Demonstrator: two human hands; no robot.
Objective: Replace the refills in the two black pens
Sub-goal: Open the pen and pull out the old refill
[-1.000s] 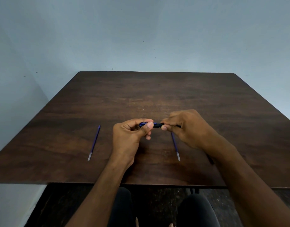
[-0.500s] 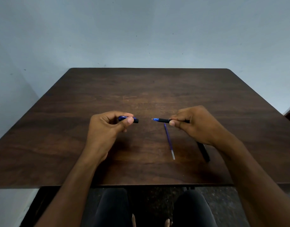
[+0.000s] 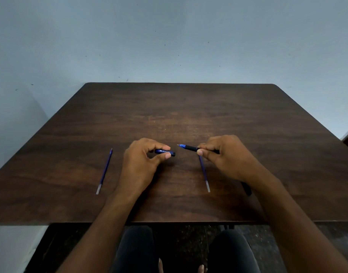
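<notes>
Head view shows the change plainly: a second ago your two hands were together on one capped pen at the middle of the bench (image 3: 188,107); now they are apart, and the cap has come off. Your left hand (image 3: 141,162) pinches the blue cap (image 3: 164,151) between thumb and curled fingers (image 3: 166,155), printed side up. Your right hand (image 3: 228,156) grips the black pen (image 3: 196,149) by its barrel — fingers curled round it, blue tip pointing to 9 o'clock toward the cap, the two parts near but not touching.

That means the first pen is uncapped, yet its old refill looks to be inside, so the swap itself is not yet done. One spare refill (image 3: 204,172) lies on the bench at 6 o'clock from the pen tip, partly under your right hand; the other refill (image 3: 104,171) lies well apart at 9 o'clock of your left hand. A dark object (image 3: 247,189) shows beside your right wrist — likely the second black pen, though most of it is hidden. Next you probably need to set the cap down and unscrew the barrel.
</notes>
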